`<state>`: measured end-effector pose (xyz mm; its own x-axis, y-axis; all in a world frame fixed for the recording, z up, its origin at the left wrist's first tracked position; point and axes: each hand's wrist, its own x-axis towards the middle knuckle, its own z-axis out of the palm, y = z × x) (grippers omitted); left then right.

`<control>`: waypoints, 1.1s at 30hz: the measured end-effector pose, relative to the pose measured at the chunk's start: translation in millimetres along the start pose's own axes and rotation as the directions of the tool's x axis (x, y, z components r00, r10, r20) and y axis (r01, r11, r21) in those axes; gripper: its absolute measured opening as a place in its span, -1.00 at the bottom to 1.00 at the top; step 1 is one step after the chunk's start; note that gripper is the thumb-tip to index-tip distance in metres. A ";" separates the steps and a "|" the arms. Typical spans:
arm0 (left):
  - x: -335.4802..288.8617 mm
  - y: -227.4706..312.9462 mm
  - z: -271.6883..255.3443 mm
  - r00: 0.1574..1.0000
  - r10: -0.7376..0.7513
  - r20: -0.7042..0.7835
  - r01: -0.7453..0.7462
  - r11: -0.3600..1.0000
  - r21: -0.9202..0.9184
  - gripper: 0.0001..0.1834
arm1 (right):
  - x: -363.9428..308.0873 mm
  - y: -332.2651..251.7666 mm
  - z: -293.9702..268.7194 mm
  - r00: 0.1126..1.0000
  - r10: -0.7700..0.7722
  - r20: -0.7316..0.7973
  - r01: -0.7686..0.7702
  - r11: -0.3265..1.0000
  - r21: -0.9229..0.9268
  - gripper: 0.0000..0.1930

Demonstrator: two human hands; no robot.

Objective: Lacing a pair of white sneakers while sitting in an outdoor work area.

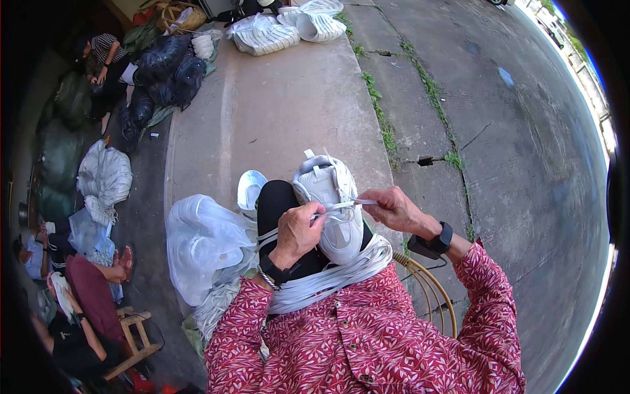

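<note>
A white sneaker [331, 200] rests on my black-trousered knee, toe pointing toward me. My left hand [296, 230] pinches a flat white lace at the shoe's left side. My right hand [394, 207] pulls the other end of that lace [348, 205] out to the right, across the shoe's top. A thick bundle of white laces [335, 276] lies across my lap, just below the shoe. A second white shoe [250, 190] sits beside my left knee.
A clear plastic bag [203, 246] bulges at my left. White sacks [275, 29] and dark bags [167, 72] lie far up the concrete slab. A person in stripes [105, 56] sits far left; another person [85, 295] sits at a wooden stool lower left. A cracked road [512, 151] runs on the right.
</note>
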<state>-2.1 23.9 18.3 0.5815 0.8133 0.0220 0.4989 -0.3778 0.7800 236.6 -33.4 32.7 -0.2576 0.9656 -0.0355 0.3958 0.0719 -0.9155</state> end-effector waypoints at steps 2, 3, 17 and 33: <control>1.0 1.0 3.5 0.996 0.041 -0.077 -0.033 0.994 0.103 -0.89 | 4.6 -5.8 18.8 0.993 -0.032 0.111 0.043 0.994 -0.096 -0.78; 1.7 0.3 3.6 0.996 0.047 -0.079 -0.040 0.995 0.094 -0.89 | 6.6 -6.9 24.5 0.990 -0.064 0.129 0.078 0.992 -0.101 -0.80; -2.4 -10.6 0.9 0.992 0.001 -0.128 -0.009 0.998 -0.062 -0.83 | 5.2 -15.3 8.4 0.987 0.031 0.158 0.015 0.959 -0.281 -0.87; -9.6 -4.3 -20.4 0.894 -0.424 0.145 0.443 0.883 -0.152 -0.80 | 2.6 12.5 65.0 0.889 -0.292 -0.352 0.176 0.929 -0.326 -0.84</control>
<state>-23.0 26.7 27.6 0.4016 0.8231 -0.4015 0.6011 0.0938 0.7936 183.5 -46.3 -4.9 -0.0348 0.9257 0.3768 0.6099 0.3183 -0.7258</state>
